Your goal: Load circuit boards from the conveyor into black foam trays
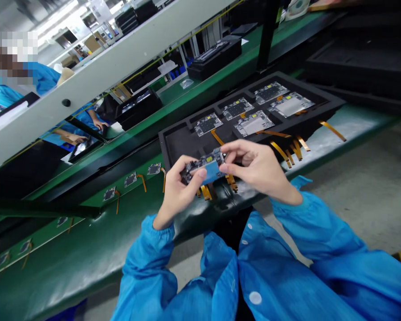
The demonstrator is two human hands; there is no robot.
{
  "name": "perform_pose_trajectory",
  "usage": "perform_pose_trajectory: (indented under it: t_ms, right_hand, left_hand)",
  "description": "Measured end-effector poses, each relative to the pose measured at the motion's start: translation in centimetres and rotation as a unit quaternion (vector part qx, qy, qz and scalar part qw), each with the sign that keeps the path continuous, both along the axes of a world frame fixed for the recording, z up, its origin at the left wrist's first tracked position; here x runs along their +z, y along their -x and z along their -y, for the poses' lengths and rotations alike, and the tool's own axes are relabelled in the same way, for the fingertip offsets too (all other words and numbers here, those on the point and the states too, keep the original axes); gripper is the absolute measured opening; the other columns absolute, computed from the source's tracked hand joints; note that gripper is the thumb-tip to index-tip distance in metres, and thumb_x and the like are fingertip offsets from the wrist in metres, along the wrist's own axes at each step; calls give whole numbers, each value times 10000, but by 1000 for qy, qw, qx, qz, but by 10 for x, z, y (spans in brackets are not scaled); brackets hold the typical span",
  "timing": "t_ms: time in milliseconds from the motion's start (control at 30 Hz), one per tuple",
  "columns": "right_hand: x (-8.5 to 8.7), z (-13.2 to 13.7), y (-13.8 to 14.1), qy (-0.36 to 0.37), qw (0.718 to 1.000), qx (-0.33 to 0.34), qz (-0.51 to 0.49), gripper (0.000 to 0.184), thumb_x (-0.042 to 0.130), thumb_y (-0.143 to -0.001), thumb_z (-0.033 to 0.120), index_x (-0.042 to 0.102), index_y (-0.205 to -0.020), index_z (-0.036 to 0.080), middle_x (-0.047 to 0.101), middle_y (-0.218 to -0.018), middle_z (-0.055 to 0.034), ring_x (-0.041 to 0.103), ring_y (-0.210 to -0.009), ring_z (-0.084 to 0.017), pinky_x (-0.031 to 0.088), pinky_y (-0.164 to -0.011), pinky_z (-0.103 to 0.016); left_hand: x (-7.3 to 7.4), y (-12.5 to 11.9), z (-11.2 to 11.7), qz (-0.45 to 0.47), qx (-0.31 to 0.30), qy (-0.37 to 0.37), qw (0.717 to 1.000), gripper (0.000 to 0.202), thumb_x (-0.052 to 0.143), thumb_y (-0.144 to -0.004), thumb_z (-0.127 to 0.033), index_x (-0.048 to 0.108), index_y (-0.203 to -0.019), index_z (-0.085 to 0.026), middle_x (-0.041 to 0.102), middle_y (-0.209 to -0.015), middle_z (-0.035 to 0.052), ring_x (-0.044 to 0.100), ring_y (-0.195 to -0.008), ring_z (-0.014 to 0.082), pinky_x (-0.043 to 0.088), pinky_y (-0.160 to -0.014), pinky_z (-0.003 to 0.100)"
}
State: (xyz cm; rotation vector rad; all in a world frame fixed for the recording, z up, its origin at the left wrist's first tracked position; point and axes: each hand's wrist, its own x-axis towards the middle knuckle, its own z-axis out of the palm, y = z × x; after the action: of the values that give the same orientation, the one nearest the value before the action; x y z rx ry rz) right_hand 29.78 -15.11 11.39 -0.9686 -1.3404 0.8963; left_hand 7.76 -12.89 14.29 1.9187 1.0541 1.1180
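Observation:
Between both hands I hold a circuit board (210,160) with a light blue patch on its near side and a small yellow mark. My left hand (183,180) pinches its left end, thumb on the near face. At the right end, the thumb and fingers of my right hand (250,162) close on it. Just behind them lies a black foam tray (180,142) whose compartments hold several circuit boards (237,108). Orange flex cables (280,154) hang over the tray's near edge, some partly hidden by my hands.
A row of small boards (131,179) with orange cables lies along the green bench (120,236) to the left. Black trays (361,58) are stacked at right. Beyond a pale rail (103,67), a co-worker's hands (75,137) are at a dark panel. Black boxes (214,58) stand on the far bench.

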Motion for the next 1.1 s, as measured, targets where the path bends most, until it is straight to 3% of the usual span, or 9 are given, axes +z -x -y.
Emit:
perform_pose_trajectory:
  t_ms: [133, 267, 400, 567, 667, 800, 867, 1000, 1100]
  right_hand:
    - [17, -22, -34, -95, 981, -62, 158, 676, 927, -944, 391, 679, -1536, 181, 801, -1171, -95, 759, -918, -209, 670, -819, -336]
    - [30, -57, -68, -167, 924, -29, 343, 612, 920, -942, 295, 714, -1514, 225, 694, -1505, -124, 744, -1214, -293, 651, -1074, -463]
    - [25, -100, -87, -176, 886, 58, 424, 507, 959, -873, 272, 798, -1354, 262, 738, -1426, -93, 687, -1378, -363, 550, -1242, -594]
    - [15, -130, -88, -147, 881, 106, 438, 340, 935, -879, 291, 839, -1202, 246, 773, -1313, -91, 706, -1299, -342, 553, -1201, -542]
    - [14, -134, -86, -135, 880, 123, 439, 295, 894, -905, 295, 841, -1190, 239, 788, -1239, -80, 727, -1225, -320, 563, -1158, -502]
    - [11, -139, -85, -153, 862, 149, 460, 218, 857, -923, 306, 848, -1133, 248, 790, -1229, -70, 725, -1222, -314, 570, -1159, -510]
    - [7, -142, -86, -159, 857, 158, 464, 168, 853, -927, 313, 850, -1082, 250, 793, -1199, -67, 729, -1209, -316, 583, -1146, -521]
    - [0, -144, -91, -159, 854, 172, 464, 145, 848, -948, 360, 845, -1049, 256, 797, -1179, -71, 749, -1158, -309, 607, -1116, -523]
    - [-3, -148, -98, -170, 853, 185, 457, 249, 880, -949, 477, 856, -1070, 260, 800, -1224, -93, 759, -1172, -312, 614, -1095, -506]
  left_hand:
    - [8, -27, -56, 58, -54, 71, 994, 455, 921, -832, -585, 665, -927, -222, 698, -872, 4, 643, -780, 174, 537, -729, 273]
    - [6, -52, -104, 95, -77, 200, 972, 353, 934, -784, -370, 661, -922, -193, 741, -924, 20, 699, -830, 174, 595, -805, 280]
    - [10, -71, -122, 72, -73, 307, 946, 243, 896, -811, -172, 672, -907, -167, 752, -855, 19, 727, -780, 179, 648, -839, 336]
    - [15, -80, -128, 26, -62, 318, 946, 253, 867, -837, -46, 645, -882, -159, 742, -805, 23, 746, -756, 185, 666, -890, 399]
    - [18, -78, -138, -54, -74, 312, 946, 281, 886, -826, -56, 629, -826, -170, 713, -747, 34, 742, -738, 217, 662, -885, 453]
    - [23, -68, -151, -253, -92, 165, 949, 287, 951, -741, -142, 668, -725, -187, 665, -698, 41, 752, -861, 308, 619, -953, 488]
    - [24, -60, -154, -299, -104, 83, 945, 236, 937, -717, -156, 703, -720, -192, 653, -712, 44, 746, -984, 346, 581, -1030, 480]
    - [31, -17, -163, -226, -62, 39, 971, 187, 892, -755, -164, 784, -908, -164, 708, -875, 61, 724, -1101, 346, 553, -1055, 453]
    - [35, 54, -179, -159, 33, 35, 986, 199, 873, -836, -232, 790, -1002, -161, 712, -889, 62, 720, -991, 300, 574, -954, 417]
